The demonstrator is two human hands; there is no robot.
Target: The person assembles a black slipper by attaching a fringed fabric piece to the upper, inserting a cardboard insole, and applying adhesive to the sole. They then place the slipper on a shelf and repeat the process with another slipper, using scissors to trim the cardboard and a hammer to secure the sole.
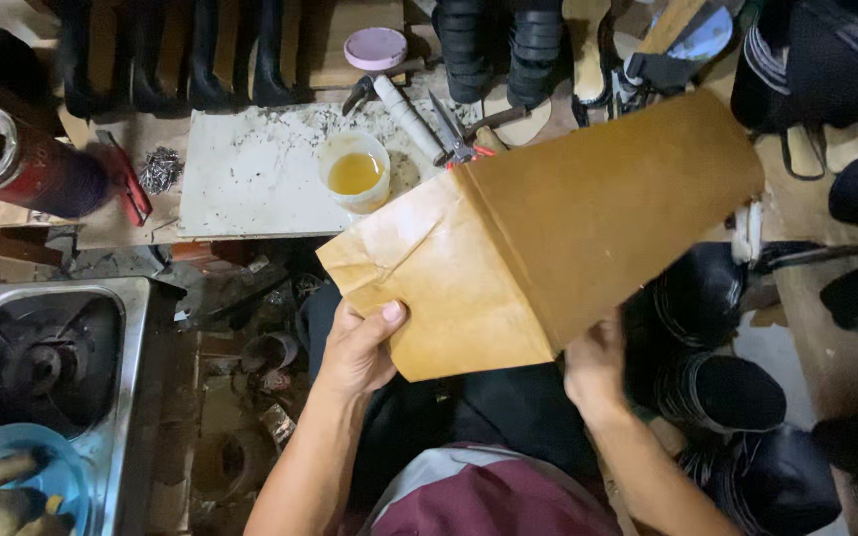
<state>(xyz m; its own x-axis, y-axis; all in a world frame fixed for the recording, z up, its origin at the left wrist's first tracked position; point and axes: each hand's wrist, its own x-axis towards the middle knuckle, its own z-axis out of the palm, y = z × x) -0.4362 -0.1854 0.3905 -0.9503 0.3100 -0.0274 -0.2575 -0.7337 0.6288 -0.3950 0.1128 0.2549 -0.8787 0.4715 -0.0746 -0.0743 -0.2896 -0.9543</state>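
I hold a large tan leather sheet (548,228) up in front of me with both hands. Part of it is folded, showing a paler, shiny underside at the lower left and a darker matte face at the upper right. My left hand (359,347) grips the pale lower left edge, thumb on top. My right hand (596,362) holds the bottom edge from beneath, its fingers hidden behind the sheet.
A white work slab (250,169) carries a cup of yellow glue (355,171), with scissors (454,134) and a pile of nails (160,169) nearby. A gas stove (47,357) and blue bowl (12,476) sit at left. Black boots (717,387) lie at right.
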